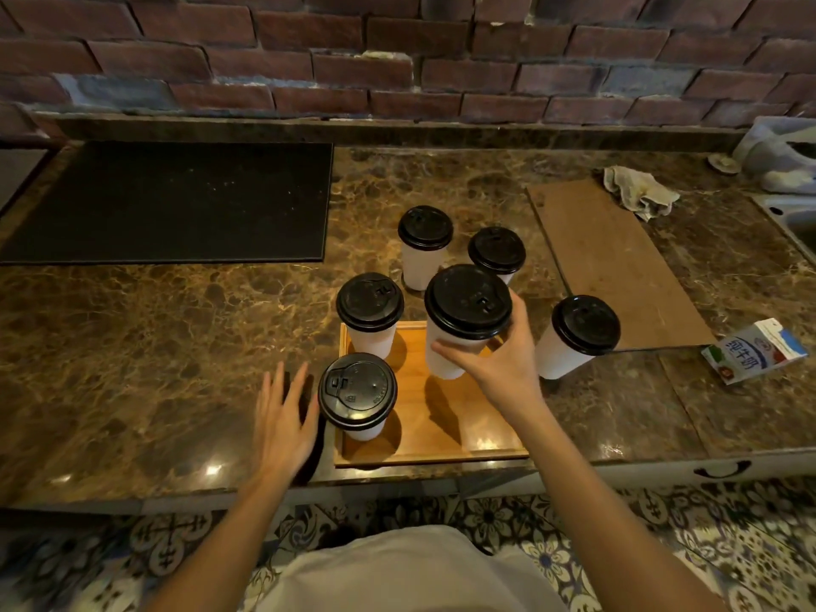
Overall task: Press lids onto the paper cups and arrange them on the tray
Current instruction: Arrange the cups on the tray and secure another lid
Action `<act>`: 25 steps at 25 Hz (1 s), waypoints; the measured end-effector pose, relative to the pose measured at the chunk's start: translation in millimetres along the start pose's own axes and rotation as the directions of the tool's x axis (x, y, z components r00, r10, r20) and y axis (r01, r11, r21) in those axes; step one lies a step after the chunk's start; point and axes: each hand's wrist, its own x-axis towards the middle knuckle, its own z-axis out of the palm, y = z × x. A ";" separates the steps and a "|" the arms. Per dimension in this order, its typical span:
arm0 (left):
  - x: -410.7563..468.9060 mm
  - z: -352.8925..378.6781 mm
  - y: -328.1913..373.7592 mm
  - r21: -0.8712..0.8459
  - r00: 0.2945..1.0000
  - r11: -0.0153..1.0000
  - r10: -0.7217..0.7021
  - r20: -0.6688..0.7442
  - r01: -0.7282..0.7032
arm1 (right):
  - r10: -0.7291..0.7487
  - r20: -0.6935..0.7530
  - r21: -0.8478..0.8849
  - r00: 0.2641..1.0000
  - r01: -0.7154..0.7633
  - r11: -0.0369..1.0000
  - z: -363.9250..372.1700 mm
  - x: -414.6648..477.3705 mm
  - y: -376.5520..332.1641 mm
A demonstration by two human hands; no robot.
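- This looks like a café or coffee bar, seen from the serving side of a long brown marbled worktop (154, 337).
- White takeaway paper cups (421, 265) with black sip lids (370, 301) stand in a group, some on a wooden tray (441, 435).
- A black rubber bar mat (176, 201) lies at the far left.
- A milk carton (750, 351), a crumpled cloth (640, 192) and the corner of a steel sink (790, 214) sit to the right.
- A rough brick wall (397, 59) and a patterned tile floor (662, 523) give it a shop-like finish.
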 end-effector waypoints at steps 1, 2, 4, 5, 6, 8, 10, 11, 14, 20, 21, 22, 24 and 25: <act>-2.6 7.1 -5.0 0.058 1.000 0.998 0.007 0.025 -0.009 | 0.035 -0.001 0.008 0.999 -0.035 0.999 3.1 -3.3 10.8; -5.1 13.3 -8.6 0.116 0.999 0.993 0.019 0.039 -0.023 | 0.065 -0.004 0.015 0.998 -0.065 0.998 6.4 -6.6 20.8; -8.9 21.2 -12.9 0.218 0.998 0.974 0.044 0.041 -0.052 | 0.110 -0.012 0.030 0.994 -0.110 0.994 13.2 -12.7 38.9; -9.7 22.4 -13.5 0.252 0.998 0.966 0.050 0.040 -0.058 | 0.127 -0.020 0.037 0.992 -0.127 0.991 16.4 -15.3 46.6; -10.3 22.8 -13.4 0.273 0.998 0.960 0.050 0.043 -0.060 | 0.141 -0.031 0.042 0.989 -0.140 0.989 19.2 -18.0 53.3; -10.3 23.6 -13.1 0.287 0.997 0.955 0.057 0.048 -0.069 | 0.153 -0.057 0.040 0.987 -0.151 0.988 24.0 -21.8 63.4; -10.0 24.0 -13.6 0.301 0.996 0.950 0.070 0.055 -0.083 | 0.154 -0.089 0.029 0.984 -0.152 0.988 29.8 -24.5 70.4; -10.1 24.0 -14.0 0.309 0.996 0.947 0.073 0.060 -0.088 | 0.151 -0.106 0.020 0.983 -0.149 0.989 32.2 -25.5 72.7; -9.7 24.1 -13.9 0.316 0.996 0.945 0.076 0.057 -0.090 | 0.148 -0.131 0.000 0.980 -0.149 0.989 39.6 -23.5 75.7; -7.4 23.0 -11.3 0.349 0.996 0.934 0.058 0.070 -0.079 | 0.181 -0.078 -0.023 0.980 -0.183 0.983 44.2 1.7 78.0; -7.0 22.7 -11.2 0.357 0.996 0.931 0.053 0.078 -0.078 | 0.186 -0.081 -0.020 0.979 -0.189 0.982 45.3 6.3 77.1; -6.5 22.4 -11.1 0.372 0.995 0.925 0.043 0.088 -0.073 | 0.191 -0.086 -0.018 0.978 -0.193 0.981 46.4 10.7 76.3; -5.4 22.3 -10.6 0.405 0.994 0.912 0.020 0.104 -0.061 | 0.186 -0.093 -0.022 0.978 -0.189 0.982 48.4 19.2 76.5; -5.0 22.6 -10.0 0.420 0.994 0.906 0.013 0.109 -0.058 | 0.186 -0.093 -0.029 0.978 -0.189 0.982 48.6 23.1 77.4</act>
